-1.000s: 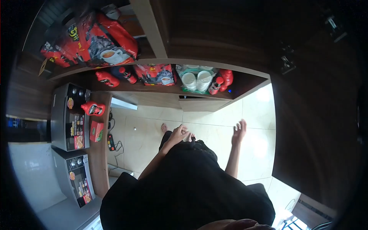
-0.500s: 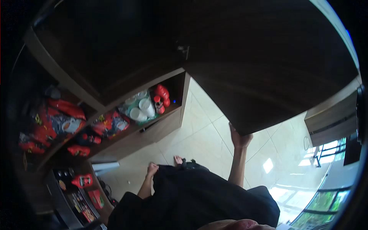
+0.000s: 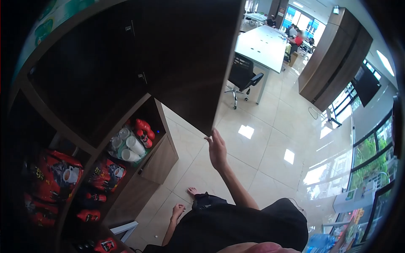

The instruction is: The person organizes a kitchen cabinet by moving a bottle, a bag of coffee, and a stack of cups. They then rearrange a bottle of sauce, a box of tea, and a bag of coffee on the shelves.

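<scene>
a: what is closest to us?

b: the person's dark clothes at 6 o'clock, and a bare foot (image 3: 193, 191) on the pale tiled floor (image 3: 253, 168).

a: where are the hands?

b: the left hand (image 3: 178, 209) hangs low at about 7 o'clock. its fingers are loose and apart, and it holds nothing. the right hand (image 3: 217, 148) is up near the middle, a bit toward 5 o'clock. its grip is flat and wide, fingers apart, clamped on nothing. the fingertips are right at the bottom corner of the big dark cupboard door (image 3: 190, 63). i cannot tell if they touch it or are just beside it.

a: so which step is this?

b: i think it is the swinging of the door. the door stands out from the cupboard, from 12 o'clock down to the hand.

a: what does the next move need?

b: a flat, soft push or pull on that edge, i guess, with the fingers kept out of the gap.

a: and further off?

b: at 9 o'clock a shelf (image 3: 162, 139) holds white cups (image 3: 130, 149), red bottles (image 3: 143, 128) and red coffee bags (image 3: 52, 177). far away at 1 o'clock are an office chair (image 3: 242, 76) and a long white bench (image 3: 263, 44), with people behind it.
</scene>
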{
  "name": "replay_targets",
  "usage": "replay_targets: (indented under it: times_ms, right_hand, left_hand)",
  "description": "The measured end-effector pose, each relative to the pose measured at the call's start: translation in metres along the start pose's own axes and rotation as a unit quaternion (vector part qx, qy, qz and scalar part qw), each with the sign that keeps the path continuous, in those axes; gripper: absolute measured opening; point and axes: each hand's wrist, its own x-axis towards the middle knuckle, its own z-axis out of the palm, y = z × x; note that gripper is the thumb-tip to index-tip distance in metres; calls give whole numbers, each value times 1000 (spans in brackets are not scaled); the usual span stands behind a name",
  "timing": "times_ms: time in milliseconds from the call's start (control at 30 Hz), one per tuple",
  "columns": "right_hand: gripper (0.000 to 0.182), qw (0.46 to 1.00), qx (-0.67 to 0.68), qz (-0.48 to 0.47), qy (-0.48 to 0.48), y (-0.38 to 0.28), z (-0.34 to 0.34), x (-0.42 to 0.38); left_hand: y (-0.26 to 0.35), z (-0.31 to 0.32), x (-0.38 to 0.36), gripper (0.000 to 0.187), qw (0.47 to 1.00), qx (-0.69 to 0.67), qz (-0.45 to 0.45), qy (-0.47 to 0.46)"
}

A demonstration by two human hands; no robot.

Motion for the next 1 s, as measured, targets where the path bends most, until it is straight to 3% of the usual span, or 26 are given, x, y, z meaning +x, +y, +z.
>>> replay_targets:
  times_ms: [33, 100, 233, 333, 500, 567, 600, 667, 733, 800, 867, 967, 1000]
  right_hand:
    - [35, 998, -27, 24, 48, -4, 16, -13]
    - [48, 981, -177, -68, -46, 16, 12, -31]
    - [85, 980, -160, -12, -116, 11, 62, -78]
    - [85, 971, -184, 20, -149, 17, 81, -101]
    - [79, 943, -226, 4, -246, 36, 113, -134]
    - [71, 896, -251, -72, -360, 44, 115, -139]
    - [65, 843, -273, -144, -441, 45, 111, -141]
    - [52, 800, -295, -161, -497, 46, 100, -157]
    - [46, 733, -373, 23, -569, 42, 67, -166]
    - [42, 741, -343, 97, -569, 55, 11, -174]
    - [45, 801, -316, 240, -448, 56, -52, -192]
    - [40, 797, -403, 222, -392, 86, -178, -215]
    - [41, 784, -437, 210, -388, 97, -214, -222]
  left_hand:
    - [-10, -1, -12, 28, 1000, -8, -1, -6]
    - [-41, -1, -39, 28, 999, -44, -12, 0]
    - [-112, -9, -98, 28, 995, -23, -89, 21]
    - [-154, -13, -153, 27, 984, 36, -174, 20]
    - [-149, -15, -245, 25, 969, 128, -202, 57]
    - [-158, -6, -255, 25, 966, 139, -202, 81]
    - [-164, 2, -255, 25, 966, 139, -197, 94]
    - [-172, 13, -245, 25, 968, 128, -177, 122]
    - [-169, 24, -222, 25, 976, 64, -151, 142]
    - [-149, 35, -186, 25, 978, -81, -140, 133]
    - [-121, 49, -141, 23, 964, -210, -90, 135]
    - [-40, 88, -83, 19, 934, -271, 55, 226]
    - [6, 99, -79, 20, 940, -224, 91, 242]
